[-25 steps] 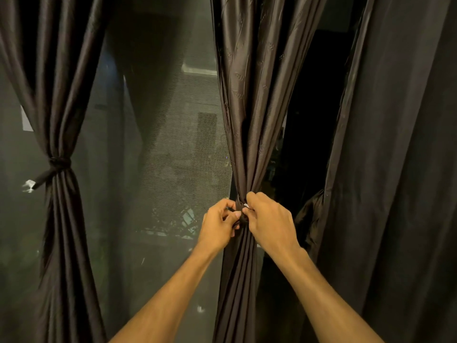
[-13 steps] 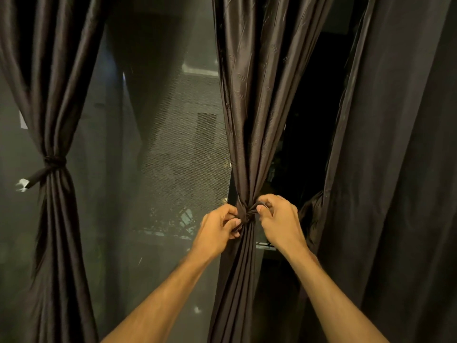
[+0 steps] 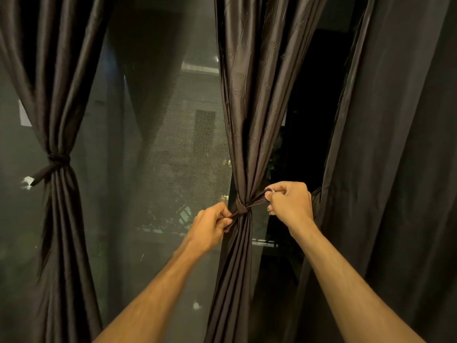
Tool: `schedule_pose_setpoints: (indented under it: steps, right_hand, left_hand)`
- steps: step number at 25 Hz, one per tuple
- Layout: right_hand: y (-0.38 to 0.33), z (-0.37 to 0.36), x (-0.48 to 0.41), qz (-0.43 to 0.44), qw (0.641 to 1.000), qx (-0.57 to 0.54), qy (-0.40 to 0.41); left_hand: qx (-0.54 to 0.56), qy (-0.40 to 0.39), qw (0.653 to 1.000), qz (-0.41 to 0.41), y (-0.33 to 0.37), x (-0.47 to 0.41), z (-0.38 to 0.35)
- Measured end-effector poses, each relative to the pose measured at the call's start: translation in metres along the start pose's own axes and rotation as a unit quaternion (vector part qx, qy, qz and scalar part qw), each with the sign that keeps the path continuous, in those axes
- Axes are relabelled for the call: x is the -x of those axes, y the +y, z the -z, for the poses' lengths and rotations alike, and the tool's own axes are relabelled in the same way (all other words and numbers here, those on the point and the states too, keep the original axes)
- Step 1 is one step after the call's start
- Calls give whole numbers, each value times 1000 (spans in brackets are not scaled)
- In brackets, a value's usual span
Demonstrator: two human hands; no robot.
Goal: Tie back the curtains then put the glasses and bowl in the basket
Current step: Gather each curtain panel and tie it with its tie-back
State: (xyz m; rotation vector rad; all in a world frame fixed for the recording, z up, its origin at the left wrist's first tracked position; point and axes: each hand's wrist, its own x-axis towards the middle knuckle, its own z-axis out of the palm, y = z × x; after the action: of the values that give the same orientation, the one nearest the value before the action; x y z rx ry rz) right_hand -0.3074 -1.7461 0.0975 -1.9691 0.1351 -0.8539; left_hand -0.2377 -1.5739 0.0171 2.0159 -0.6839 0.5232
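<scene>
**Left hand [image 3: 210, 226] and right hand [image 3: 290, 206] clamped on 1 tie [image 3: 241, 210]**

At the far left, the left curtain [image 3: 57, 115] is gathered and bound by a knotted band [image 3: 58, 160]. A window screen [image 3: 160, 144] is shown beside it. The tie's left end is pinched in the left hand, against the middle curtain [image 3: 249, 115], round which the tie is knotted. Its right end is gripped higher by the right hand. The right curtain [image 3: 395, 144] is seen hanging loose.
</scene>
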Motion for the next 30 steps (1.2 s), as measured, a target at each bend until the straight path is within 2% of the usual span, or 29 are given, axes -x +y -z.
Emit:
schedule_pose_setpoints:
  steps: [5,11,17,21,26,30]
  right_hand:
    - [-5,6,7,21,1000,20,-12]
    - [7,4,21,40,997,52,-43]
    - [25,-11,32,12,997,64,-44]
    - [38,-14,47,-13,996,55,-61]
    - [53,-3,69,-9,987,82,-136]
    - [78,17,89,-3,979,88,-183]
  left_hand:
    - [21,-4,1000,22,8,1,-1]
    - [71,32,995,65,9,11,-7]
    - [185,60,971,143,10,23,-13]
    - [218,69,958,171,8,38,-19]
    - [196,19,957,213,17,60,-37]
    - [152,-20,964,216,42,75,-67]
